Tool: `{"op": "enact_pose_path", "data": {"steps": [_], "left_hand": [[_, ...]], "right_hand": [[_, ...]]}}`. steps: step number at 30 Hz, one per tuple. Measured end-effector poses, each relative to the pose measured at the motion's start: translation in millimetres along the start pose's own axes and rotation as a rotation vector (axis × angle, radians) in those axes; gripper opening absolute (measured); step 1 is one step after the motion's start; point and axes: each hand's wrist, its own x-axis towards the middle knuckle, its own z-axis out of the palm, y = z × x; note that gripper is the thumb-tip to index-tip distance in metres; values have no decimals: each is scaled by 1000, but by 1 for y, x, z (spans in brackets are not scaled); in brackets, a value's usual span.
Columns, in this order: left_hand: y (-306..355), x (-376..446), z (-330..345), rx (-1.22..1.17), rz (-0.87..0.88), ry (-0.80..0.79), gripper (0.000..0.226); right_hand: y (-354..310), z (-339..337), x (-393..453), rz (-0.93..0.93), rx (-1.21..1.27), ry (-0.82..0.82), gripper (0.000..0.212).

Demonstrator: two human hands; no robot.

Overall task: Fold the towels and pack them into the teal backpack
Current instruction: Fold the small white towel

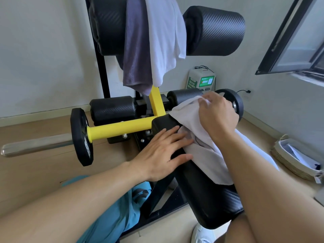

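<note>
A white towel (206,151) lies across the black padded bench (206,195) in front of me. My right hand (217,114) grips the towel's far end, bunching the cloth near the top of the pad. My left hand (163,148) lies flat with spread fingers on the pad, its fingertips touching the towel's near edge. Higher up, a grey towel (136,50) and another white towel (164,37) hang over a black roller of the exercise machine. The teal backpack (122,213) lies on the floor under my left forearm, partly hidden.
The yellow frame (122,127) carries a black weight plate (81,137) and a steel bar at left. A woven basket (296,158) with papers sits on the floor at right. A green-and-white box (201,81) stands by the wall. An open window (296,37) is at upper right.
</note>
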Motion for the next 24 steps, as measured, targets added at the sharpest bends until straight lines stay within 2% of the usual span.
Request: {"op": "enact_pose_path", "data": {"steps": [2,6,8,11,13,14,16,18,21,22,24], "left_hand": [[2,4,5,-13,7,-8,62],[3,6,6,-88,18,30,62],[0,6,3,-164,14,145,58],[-14,8,-10,-297,-154,553,33],[-29,5,-19,-282,-278,708,39],[-37,2,-23,-238,-294,720,49],[-50,-5,-27,-170,-257,641,67],[-55,-9,-25,-153,-177,553,68],[-57,-10,-18,-127,-99,512,43],[-57,-11,-17,-114,-100,516,33],[-59,-12,-19,-128,-163,541,15]], "right_hand": [[-6,-3,-3,-45,49,77,24],[-14,-6,-9,-238,365,122,15],[-18,-6,-12,-340,352,-10,11],[-18,-2,-17,-412,125,-369,9],[-18,1,-22,-476,138,-455,11],[-19,2,-23,-503,186,-453,12],[-26,2,-25,-546,275,-482,12],[-34,3,-30,-566,349,-592,11],[-35,5,-39,-571,364,-732,2],[-33,5,-40,-564,332,-731,9],[-28,1,-37,-534,200,-695,42]]}}
